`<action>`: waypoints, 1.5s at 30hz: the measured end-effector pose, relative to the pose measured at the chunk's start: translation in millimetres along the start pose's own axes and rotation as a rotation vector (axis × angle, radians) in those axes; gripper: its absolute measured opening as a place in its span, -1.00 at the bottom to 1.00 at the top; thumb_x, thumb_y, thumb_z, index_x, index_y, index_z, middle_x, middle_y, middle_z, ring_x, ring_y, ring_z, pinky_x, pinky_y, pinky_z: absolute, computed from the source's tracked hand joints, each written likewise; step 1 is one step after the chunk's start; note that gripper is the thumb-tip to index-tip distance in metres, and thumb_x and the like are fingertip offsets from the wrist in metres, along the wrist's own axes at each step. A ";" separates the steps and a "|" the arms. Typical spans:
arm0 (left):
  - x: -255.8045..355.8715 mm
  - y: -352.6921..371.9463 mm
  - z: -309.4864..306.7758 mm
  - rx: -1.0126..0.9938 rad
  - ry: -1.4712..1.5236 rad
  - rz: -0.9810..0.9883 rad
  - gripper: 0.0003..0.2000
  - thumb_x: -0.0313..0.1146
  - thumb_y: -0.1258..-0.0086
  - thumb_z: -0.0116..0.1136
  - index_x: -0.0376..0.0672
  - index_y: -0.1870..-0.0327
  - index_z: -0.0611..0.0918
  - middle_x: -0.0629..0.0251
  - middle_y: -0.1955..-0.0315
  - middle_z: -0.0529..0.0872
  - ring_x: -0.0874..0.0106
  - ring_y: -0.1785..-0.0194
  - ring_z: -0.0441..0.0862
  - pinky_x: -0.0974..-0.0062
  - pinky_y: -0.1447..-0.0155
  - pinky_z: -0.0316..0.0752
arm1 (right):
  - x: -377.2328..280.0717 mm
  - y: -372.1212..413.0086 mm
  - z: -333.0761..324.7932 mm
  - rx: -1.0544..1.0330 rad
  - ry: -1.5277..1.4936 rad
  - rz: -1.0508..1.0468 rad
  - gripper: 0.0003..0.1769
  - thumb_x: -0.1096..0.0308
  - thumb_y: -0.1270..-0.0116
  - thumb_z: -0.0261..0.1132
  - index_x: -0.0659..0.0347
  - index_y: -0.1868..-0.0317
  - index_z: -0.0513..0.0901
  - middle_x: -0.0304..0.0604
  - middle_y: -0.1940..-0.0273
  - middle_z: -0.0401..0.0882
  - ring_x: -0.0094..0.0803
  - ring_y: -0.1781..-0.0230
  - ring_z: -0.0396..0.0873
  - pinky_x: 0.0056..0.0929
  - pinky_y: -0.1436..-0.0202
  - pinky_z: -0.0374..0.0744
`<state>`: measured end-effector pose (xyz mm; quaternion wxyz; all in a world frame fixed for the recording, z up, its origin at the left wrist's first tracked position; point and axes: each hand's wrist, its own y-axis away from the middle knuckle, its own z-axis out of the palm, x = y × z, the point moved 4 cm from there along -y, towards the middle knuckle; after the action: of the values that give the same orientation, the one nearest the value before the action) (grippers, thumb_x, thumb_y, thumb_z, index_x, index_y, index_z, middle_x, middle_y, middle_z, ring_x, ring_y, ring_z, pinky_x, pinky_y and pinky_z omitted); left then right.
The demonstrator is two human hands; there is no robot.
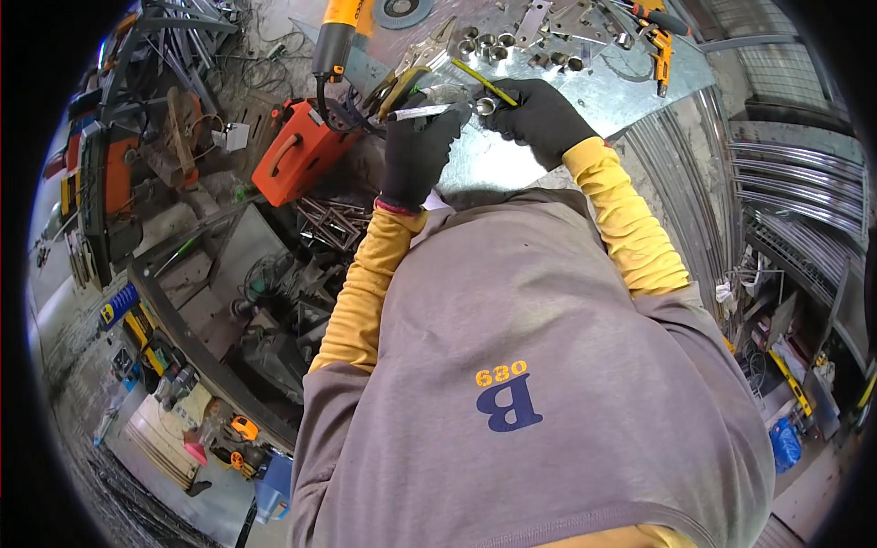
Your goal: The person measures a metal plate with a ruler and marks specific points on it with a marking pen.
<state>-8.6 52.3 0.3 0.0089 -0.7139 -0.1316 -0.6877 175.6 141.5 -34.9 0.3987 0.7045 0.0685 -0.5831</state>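
Note:
My left hand (418, 153), in a black glove, is closed around a slim silver-white rod, perhaps a marker (422, 112), that points left. To its right my right hand (545, 119), gloved the same way, is closed with a thin yellow stick (484, 82) jutting out toward the upper left. A short metal tube (486, 107) sits at the right hand's fingertips, its round open end showing. The two hands are close together over the near edge of a shiny metal table (585, 110). Both palms and some fingers are hidden.
Several short metal tubes (498, 47) and flat metal plates lie farther back on the table. Also there are an angle grinder (336, 41), a grinding disc (402, 9) and an orange-black tool (660, 59). A red machine case (301, 153) stands left; long metal bars (681, 173) lie right.

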 end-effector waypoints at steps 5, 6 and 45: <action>-9.0 -2.0 0.0 0.000 0.020 0.028 -0.90 -0.38 -0.53 0.36 -0.21 0.15 0.74 0.51 0.51 0.66 0.70 0.54 0.51 0.60 0.50 0.36 | 0.3 -1.0 0.8 0.029 0.047 -0.018 -0.63 0.46 -0.33 0.48 0.21 -0.15 0.83 -0.24 0.36 0.77 -0.55 0.47 0.62 -0.48 0.36 0.62; -9.1 -3.4 -0.8 -0.018 0.005 0.027 -0.90 -0.38 -0.52 0.36 -0.20 0.15 0.74 0.50 0.52 0.67 0.69 0.54 0.51 0.60 0.51 0.36 | -1.3 -0.3 1.0 0.023 0.037 -0.005 -0.64 0.46 -0.34 0.48 0.21 -0.15 0.83 -0.24 0.36 0.77 -0.55 0.48 0.62 -0.48 0.37 0.62; 12.3 -5.1 8.4 -0.066 -0.094 -0.154 -0.88 -0.38 -0.48 0.37 -0.20 0.26 0.70 0.45 0.53 0.69 0.65 0.55 0.57 0.56 0.49 0.44 | -5.6 -0.9 0.3 0.033 0.150 -0.015 -0.58 0.42 -0.33 0.42 0.16 -0.21 0.82 -0.23 0.48 0.72 -0.53 0.52 0.61 -0.44 0.36 0.59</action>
<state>-1.1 61.1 11.1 -0.0737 -0.7331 -0.1638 -0.6560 173.1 143.9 -30.5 0.3764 0.7522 0.0936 -0.5327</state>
